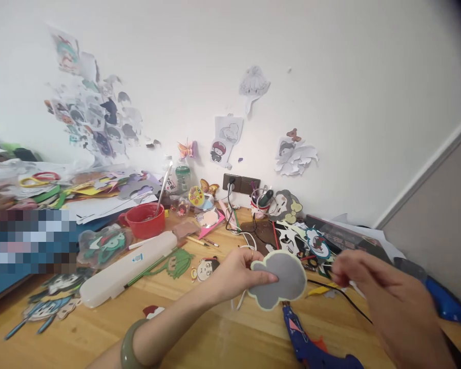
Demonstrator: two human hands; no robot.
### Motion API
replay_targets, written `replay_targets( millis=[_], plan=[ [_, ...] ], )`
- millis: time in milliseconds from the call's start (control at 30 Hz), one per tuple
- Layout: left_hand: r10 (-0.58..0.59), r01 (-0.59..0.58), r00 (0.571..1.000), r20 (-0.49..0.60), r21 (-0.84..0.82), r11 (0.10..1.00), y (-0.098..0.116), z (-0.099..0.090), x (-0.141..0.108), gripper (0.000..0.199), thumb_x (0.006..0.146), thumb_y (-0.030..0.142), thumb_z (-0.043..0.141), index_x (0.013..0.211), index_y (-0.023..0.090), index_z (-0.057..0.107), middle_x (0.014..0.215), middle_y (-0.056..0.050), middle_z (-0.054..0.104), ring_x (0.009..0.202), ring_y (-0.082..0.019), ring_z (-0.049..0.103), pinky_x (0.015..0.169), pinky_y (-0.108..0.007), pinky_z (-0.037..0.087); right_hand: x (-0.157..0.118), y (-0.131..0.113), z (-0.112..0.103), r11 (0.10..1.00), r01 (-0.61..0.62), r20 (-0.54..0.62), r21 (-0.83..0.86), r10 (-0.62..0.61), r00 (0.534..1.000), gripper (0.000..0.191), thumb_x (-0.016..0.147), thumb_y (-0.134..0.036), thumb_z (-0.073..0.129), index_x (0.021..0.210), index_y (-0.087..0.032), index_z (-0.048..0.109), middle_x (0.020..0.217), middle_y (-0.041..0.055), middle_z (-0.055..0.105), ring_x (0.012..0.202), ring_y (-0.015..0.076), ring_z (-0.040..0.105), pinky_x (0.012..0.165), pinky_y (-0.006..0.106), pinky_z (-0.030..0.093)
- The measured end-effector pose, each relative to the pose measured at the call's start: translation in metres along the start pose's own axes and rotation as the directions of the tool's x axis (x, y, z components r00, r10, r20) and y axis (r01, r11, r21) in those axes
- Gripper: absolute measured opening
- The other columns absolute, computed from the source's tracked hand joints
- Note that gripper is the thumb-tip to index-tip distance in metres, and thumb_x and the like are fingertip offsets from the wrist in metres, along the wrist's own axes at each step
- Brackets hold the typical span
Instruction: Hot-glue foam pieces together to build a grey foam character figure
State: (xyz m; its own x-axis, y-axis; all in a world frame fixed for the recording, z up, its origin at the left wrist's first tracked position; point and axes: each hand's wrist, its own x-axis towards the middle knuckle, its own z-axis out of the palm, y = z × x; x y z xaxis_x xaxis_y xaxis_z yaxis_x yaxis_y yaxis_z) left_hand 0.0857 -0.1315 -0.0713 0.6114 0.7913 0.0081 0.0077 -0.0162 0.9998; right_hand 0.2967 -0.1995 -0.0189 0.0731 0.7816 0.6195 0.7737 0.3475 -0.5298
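Observation:
My left hand, closed with the thumb on top, grips a grey cloud-shaped cutout with a pale yellow edge by its left side. The cutout is held up above the wooden table. To the right, my right hand is raised apart from the cutout. Its fingers are curled in and a little blurred; whatever they may hold cannot be made out. Below the cutout lies a blue hot glue gun, its nozzle end partly covered by the cutout.
A red cup with a utensil in it stands at the left, behind a long white pencil case. Paper character cutouts lie about. A black cable runs beneath my right hand. Wall sockets hold a plug.

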Motion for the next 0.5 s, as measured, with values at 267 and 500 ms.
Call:
replay_targets(
  millis=[267,500],
  plan=[
    [0.000,0.000,0.998,0.057,-0.004,1.000,0.001,0.006,-0.004,0.027,0.066,0.038,0.071,0.072,0.012,0.064,0.059,0.003,0.056,0.052,-0.008,0.046,0.050,-0.017,0.033,0.004,-0.009,0.032,0.980,-0.116,0.313,0.162,0.060,0.948,0.018,0.082,-0.035,0.052,0.081,-0.023,0.065,0.080,0.0012,0.062,0.071,0.0155,0.058,0.056,0.023,0.046],
    [-0.033,0.028,0.992,0.122,0.038,0.999,0.001,0.001,-0.005,0.024,0.068,0.036,0.069,0.071,0.012,0.062,0.058,0.003,0.056,0.050,-0.008,0.047,0.046,-0.017,0.032,0.003,-0.008,0.018,0.983,-0.107,0.212,0.147,0.075,0.975,0.024,0.086,-0.036,0.048,0.070,-0.022,0.058,0.069,-0.0006,0.054,0.066,0.0149,0.049,0.059,0.027,0.036]
  ],
)
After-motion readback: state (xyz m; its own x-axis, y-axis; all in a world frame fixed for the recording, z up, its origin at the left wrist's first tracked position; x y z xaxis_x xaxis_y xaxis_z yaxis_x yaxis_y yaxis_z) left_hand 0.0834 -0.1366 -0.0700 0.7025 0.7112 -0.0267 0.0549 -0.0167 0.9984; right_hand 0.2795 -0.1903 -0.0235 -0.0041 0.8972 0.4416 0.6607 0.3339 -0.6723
